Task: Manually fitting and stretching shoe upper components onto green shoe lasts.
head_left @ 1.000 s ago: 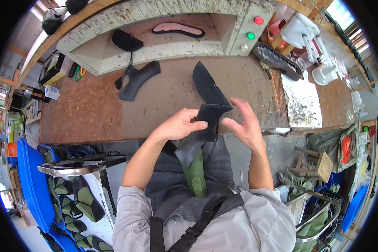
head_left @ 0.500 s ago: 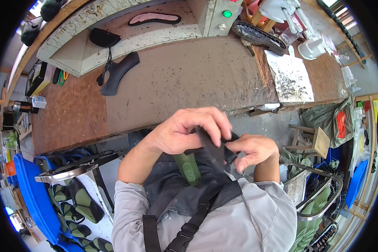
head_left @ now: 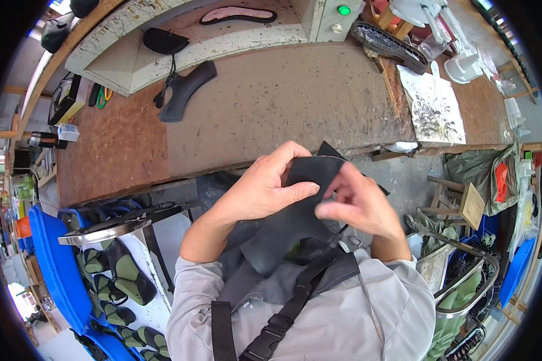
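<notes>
A floppy black sheet piece (head_left: 295, 222), cut to a curved shape like a shoe-upper part, hangs in front of my apron. My left hand (head_left: 271, 186) grips its upper part, thumb on the near face and fingers behind. At the piece's upper right edge is my right hand (head_left: 364, 207), partly blurred, its thumb spread from its curled fingers and nothing visible between them. Dark pointed corners stick out behind the piece and behind my right hand; whether they belong to it I cannot tell. A bit of green shows below, mostly covered.
Across the front runs a brown workbench (head_left: 271, 102), with a black curved piece (head_left: 186, 93) on it. A dark shoe sole (head_left: 388, 48) and a stained white sheet (head_left: 433, 105) lie at right. Metal-rimmed racks flank me; green-and-black shoe parts (head_left: 126, 274) fill the left one. A wooden stool (head_left: 470, 204) stands right.
The black piece has been turned and spread out, now hanging over the green thing in my lap. My right hand has opened and shifted slightly up. The view has shifted a little.
</notes>
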The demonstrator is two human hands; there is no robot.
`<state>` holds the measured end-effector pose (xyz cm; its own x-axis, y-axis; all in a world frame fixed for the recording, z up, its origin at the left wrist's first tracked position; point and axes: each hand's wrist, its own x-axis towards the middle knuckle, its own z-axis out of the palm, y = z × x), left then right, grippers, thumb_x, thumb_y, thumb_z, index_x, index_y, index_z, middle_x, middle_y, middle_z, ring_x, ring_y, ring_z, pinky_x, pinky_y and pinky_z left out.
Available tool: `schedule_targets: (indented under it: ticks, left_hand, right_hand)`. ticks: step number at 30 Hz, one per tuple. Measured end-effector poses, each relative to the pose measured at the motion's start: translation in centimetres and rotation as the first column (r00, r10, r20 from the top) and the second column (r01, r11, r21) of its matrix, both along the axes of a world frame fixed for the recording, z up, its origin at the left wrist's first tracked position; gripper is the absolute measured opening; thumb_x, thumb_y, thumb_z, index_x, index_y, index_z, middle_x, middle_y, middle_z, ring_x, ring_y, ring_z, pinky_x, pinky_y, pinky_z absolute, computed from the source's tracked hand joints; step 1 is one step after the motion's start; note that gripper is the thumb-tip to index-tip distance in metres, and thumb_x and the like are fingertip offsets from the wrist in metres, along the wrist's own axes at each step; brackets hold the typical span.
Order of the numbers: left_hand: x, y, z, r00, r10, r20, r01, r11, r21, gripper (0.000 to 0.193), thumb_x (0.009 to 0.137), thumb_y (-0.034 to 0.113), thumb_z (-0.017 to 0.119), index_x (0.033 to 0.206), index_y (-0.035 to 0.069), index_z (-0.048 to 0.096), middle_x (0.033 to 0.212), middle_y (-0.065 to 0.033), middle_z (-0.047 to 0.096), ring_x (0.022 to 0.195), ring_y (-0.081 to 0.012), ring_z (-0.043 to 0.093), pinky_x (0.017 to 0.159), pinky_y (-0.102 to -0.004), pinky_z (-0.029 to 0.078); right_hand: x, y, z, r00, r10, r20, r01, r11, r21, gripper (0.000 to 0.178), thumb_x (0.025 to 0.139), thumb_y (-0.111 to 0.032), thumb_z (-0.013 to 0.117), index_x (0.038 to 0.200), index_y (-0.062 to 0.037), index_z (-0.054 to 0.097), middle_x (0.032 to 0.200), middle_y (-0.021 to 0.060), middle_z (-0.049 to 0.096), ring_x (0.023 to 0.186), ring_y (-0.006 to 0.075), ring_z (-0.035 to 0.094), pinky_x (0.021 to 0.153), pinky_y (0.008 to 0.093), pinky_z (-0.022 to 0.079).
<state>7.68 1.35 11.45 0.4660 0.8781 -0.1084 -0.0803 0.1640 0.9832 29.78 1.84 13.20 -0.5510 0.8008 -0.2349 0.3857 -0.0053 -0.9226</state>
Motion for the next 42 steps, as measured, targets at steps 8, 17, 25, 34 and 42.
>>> schedule_targets:
  ticks: [8, 17, 25, 34, 42]
  left_hand:
    - [-3.7, -4.8, -9.9, 0.913, 0.289, 0.289, -0.217, 0.942, -0.258, 0.061, 0.088, 0.016, 0.059, 0.141, 0.001, 0.035, 0.117, -0.0164, 0.06, 0.094, -0.0214, 0.063, 0.083, -0.032, 0.05]
    - [-0.2, -8.8, -9.6, 0.628, 0.779, 0.01, -0.708, 0.576, -0.409, 0.032, 0.095, 0.024, 0.054, 0.119, 0.004, 0.061, 0.096, -0.0001, 0.062, 0.072, -0.0054, 0.053, 0.06, -0.0206, 0.04]
    - [-0.3, -9.9, -10.3, 0.671, 0.732, -0.115, -0.693, 0.565, -0.448, 0.037, 0.096, 0.034, 0.053, 0.12, 0.007, 0.062, 0.097, 0.0033, 0.061, 0.069, -0.0013, 0.044, 0.056, -0.0186, 0.031]
    - [0.8, -9.8, -14.4, 0.592, 0.723, -0.356, -0.804, 0.561, -0.198, 0.06, 0.1, 0.043, 0.042, 0.14, -0.001, 0.038, 0.135, -0.0128, 0.042, 0.122, -0.0186, 0.041, 0.103, -0.0297, 0.031]
    - [0.6, -9.4, -14.7, 0.668, 0.704, -0.241, -0.735, 0.573, -0.362, 0.069, 0.1, 0.043, 0.04, 0.149, 0.0, 0.015, 0.143, -0.0136, 0.034, 0.131, -0.0209, 0.033, 0.11, -0.0301, 0.023]
  right_hand:
    - [-3.0, -0.3, -9.9, 0.631, -0.556, -0.542, -0.016, 0.688, -0.725, 0.017, 0.092, -0.015, 0.061, 0.083, -0.0016, 0.064, 0.062, 0.0062, 0.063, 0.038, 0.0138, 0.053, 0.036, 0.0238, 0.041]
    - [-3.9, -1.3, -11.5, 0.658, -0.591, -0.467, 0.174, 0.722, -0.67, 0.025, 0.093, -0.018, 0.061, 0.112, -0.0014, 0.059, 0.097, 0.0055, 0.064, 0.071, 0.0125, 0.064, 0.057, 0.0269, 0.053]
    - [-3.1, 1.4, -13.1, 0.957, -0.171, -0.235, -0.049, 0.704, -0.709, 0.023, 0.092, -0.024, 0.063, 0.095, -0.0013, 0.066, 0.078, 0.0026, 0.067, 0.057, 0.0075, 0.061, 0.048, 0.0196, 0.047]
    - [-4.8, -0.5, -18.2, 0.971, -0.191, 0.146, 0.181, 0.981, 0.074, 0.023, 0.093, -0.019, 0.06, 0.09, 0.004, 0.063, 0.093, 0.0101, 0.065, 0.08, 0.0154, 0.061, 0.063, 0.0296, 0.05]
    - [-5.6, 1.4, -16.9, 0.979, -0.127, -0.161, 0.17, 0.944, 0.283, 0.019, 0.094, -0.015, 0.058, 0.103, 0.0019, 0.063, 0.103, 0.0121, 0.064, 0.084, 0.022, 0.063, 0.075, 0.0301, 0.051]
